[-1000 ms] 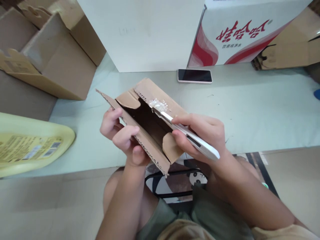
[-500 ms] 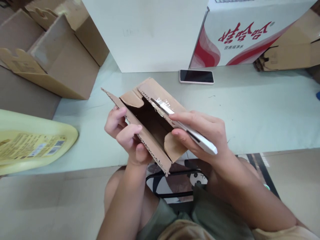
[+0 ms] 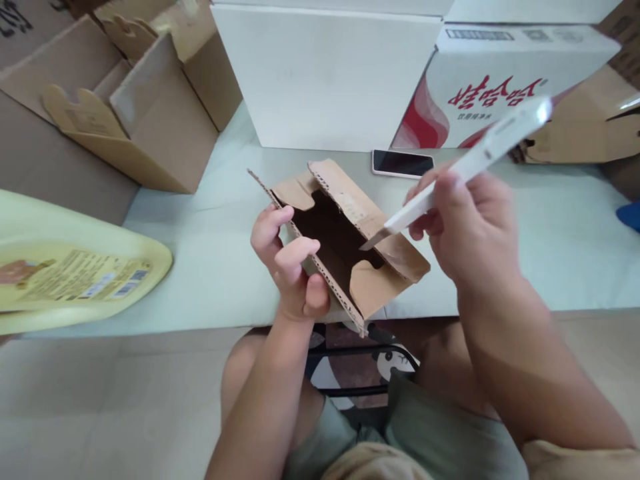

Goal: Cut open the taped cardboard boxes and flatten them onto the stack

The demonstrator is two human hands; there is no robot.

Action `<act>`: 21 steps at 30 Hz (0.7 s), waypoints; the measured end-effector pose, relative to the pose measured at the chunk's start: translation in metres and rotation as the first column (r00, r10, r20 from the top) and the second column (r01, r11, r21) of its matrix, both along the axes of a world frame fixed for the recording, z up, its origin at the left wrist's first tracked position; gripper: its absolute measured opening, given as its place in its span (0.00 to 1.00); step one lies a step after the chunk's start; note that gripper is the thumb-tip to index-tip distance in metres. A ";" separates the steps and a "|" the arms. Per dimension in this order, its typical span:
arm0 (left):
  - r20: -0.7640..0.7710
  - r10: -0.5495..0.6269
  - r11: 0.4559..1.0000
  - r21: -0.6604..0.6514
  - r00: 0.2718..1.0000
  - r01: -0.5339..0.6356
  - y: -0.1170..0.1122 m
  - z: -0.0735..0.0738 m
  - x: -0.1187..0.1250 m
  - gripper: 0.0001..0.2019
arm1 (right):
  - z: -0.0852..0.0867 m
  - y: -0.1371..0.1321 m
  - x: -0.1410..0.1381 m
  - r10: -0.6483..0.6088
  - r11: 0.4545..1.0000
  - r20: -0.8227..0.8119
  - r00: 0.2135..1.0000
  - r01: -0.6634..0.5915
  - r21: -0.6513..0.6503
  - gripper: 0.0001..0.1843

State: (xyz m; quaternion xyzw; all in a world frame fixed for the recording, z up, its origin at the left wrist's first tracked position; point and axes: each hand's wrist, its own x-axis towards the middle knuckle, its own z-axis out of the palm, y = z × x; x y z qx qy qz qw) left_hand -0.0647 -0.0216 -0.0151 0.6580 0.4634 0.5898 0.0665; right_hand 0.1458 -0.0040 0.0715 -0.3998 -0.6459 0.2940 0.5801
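A small brown cardboard box (image 3: 345, 200) is tilted in front of me, its top flaps spread and its dark inside showing. My left hand (image 3: 293, 263) grips the box's left flap, fingers over the corrugated edge. In my right hand (image 3: 470, 220) is a white utility knife (image 3: 500, 140) with its blade out. The handle slants up to the right, and the blade tip lies over the box opening, by the right flap's edge. A worn patch with tape traces marks that right flap. Whether the blade touches the cardboard I cannot tell.
Beyond the box, a phone (image 3: 403, 164) lies on the pale green tabletop (image 3: 195, 267). White cartons (image 3: 330, 80) stand at the back. Open cardboard boxes (image 3: 165, 120) fill the back left, with a yellow bottle (image 3: 85, 267) at the near left. Another brown box (image 3: 580, 133) sits at right.
My right hand has moved right, off the box flap, and turned the knife so its handle points up. The right flap now stands folded outward; my left hand keeps its hold.
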 end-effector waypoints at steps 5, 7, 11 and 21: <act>0.005 -0.013 0.999 0.034 1.000 0.013 -0.001 0.006 0.001 0.18 | 0.017 0.052 -0.027 0.163 0.947 -0.004 0.987 -0.157 -0.279 0.20; 0.073 -0.043 0.987 0.156 0.996 0.031 -0.001 0.006 0.002 0.16 | 0.019 0.065 -0.043 0.211 0.907 0.021 0.977 -0.188 -0.377 0.16; 0.160 -0.108 0.938 0.343 0.981 0.047 0.001 0.004 0.005 0.13 | 0.006 0.075 -0.060 0.260 0.877 0.119 0.958 -0.184 -0.443 0.08; 0.077 -0.021 0.949 0.317 0.997 -0.005 0.002 0.005 0.006 0.15 | -0.015 0.070 -0.047 0.171 0.985 0.354 0.920 -0.160 -0.060 0.27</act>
